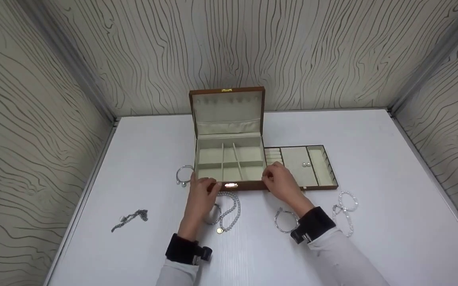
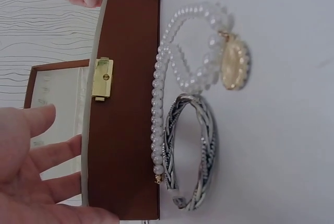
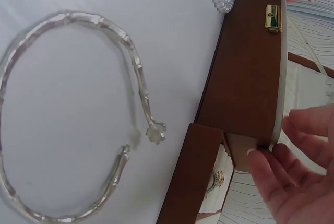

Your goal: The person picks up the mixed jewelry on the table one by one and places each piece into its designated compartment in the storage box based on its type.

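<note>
A brown jewelry box [image 1: 249, 185] with a cream lining stands with its lid raised. At its front left corner is my left hand [image 1: 203, 194], fingers extended and touching the rim. My right hand [image 1: 282, 182] holds the front right corner, its fingertips [image 3: 255, 156] bent against the outer side and the thumb near the rim. Between the hands, a gold clasp [image 2: 103, 79] sits on the front wall. A pearl necklace [image 1: 237, 210] with a round gold pendant [image 2: 235, 65] and a braided silver bracelet [image 2: 209, 145] lie before the box.
A side drawer [image 1: 298, 174] extends right, with pearl earrings [image 1: 306, 164] and a ring [image 3: 215, 180]. On the white table [image 1: 153, 147] lie an open silver bangle [image 3: 142, 83], a charm bracelet [image 1: 178, 174], a dark chain [image 1: 133, 215] and clear bead bracelets [image 1: 350, 222].
</note>
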Available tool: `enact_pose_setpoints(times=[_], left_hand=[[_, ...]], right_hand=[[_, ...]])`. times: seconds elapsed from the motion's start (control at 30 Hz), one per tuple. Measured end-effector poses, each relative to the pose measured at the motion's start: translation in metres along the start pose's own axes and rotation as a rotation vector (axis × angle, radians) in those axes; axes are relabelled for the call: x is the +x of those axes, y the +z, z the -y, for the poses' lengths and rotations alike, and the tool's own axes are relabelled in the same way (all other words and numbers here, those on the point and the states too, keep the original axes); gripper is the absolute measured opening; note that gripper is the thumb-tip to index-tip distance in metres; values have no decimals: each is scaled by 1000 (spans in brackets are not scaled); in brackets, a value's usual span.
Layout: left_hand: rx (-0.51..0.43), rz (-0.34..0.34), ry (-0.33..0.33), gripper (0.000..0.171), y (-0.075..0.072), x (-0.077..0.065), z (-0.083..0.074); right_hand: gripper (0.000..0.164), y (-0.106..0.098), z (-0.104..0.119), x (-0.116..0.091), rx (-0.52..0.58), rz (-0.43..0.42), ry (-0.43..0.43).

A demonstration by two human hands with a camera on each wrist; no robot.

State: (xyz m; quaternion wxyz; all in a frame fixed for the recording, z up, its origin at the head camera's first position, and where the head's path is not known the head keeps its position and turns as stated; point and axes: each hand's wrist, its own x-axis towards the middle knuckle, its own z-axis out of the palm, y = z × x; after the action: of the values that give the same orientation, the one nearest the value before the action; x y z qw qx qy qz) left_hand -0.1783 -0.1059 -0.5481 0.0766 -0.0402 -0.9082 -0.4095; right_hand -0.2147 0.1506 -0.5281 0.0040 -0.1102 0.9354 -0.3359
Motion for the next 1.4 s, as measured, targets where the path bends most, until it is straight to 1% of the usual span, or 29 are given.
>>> enact_pose_setpoints(times=[0.07, 0.13, 0.2, 0.3, 0.47, 0.6, 0.7, 0.83, 0.9, 0.97, 1.13, 1.2, 1.27, 1.33, 1.4], left_hand=[[-4, -2, 2, 30, 0, 0, 1], [-8, -7, 1, 30, 1, 0, 1], [-15, -14, 4, 30, 1, 0, 2], [-15, -23, 20, 28, 1, -1, 3], [-5, -15, 34, 26, -3, -6, 5], [-6, 1, 12, 27, -8, -8, 7], [-35, -11, -18, 30, -14, -7, 10], [-77, -47, -45, 34, -22, -2, 14], [-80, -55, -52, 34, -27, 1, 15], [-85, -51, -63, 35, -32, 6, 17], [-51, -35, -85, 33, -40, 16, 22], [-22, -33, -76, 32, -40, 17, 22], [10, -32, -51, 30, -38, 16, 21], [51, -42, -5, 28, -35, 13, 17], [95, -62, 59, 26, -30, 9, 11]], right_hand=[[23, 0, -1, 2, 36, 0, 13], [38, 0, -3, 5, 72, 2, 21], [50, 0, -5, 8, 90, 16, 31], [58, 0, -8, 12, 104, 52, 59], [60, -1, -12, 16, 135, 131, 114], [60, -2, -15, 16, 140, 166, 121], [60, -2, -16, 16, 138, 169, 120], [60, -2, -16, 15, 139, 170, 126], [60, -2, -17, 14, 138, 173, 127], [60, -2, -16, 15, 141, 175, 132], [59, -2, -16, 15, 152, 179, 135], [59, -2, -16, 15, 154, 180, 134], [59, -2, -15, 14, 155, 180, 134], [59, -2, -15, 14, 160, 179, 133], [59, -3, -16, 14, 159, 178, 130]])
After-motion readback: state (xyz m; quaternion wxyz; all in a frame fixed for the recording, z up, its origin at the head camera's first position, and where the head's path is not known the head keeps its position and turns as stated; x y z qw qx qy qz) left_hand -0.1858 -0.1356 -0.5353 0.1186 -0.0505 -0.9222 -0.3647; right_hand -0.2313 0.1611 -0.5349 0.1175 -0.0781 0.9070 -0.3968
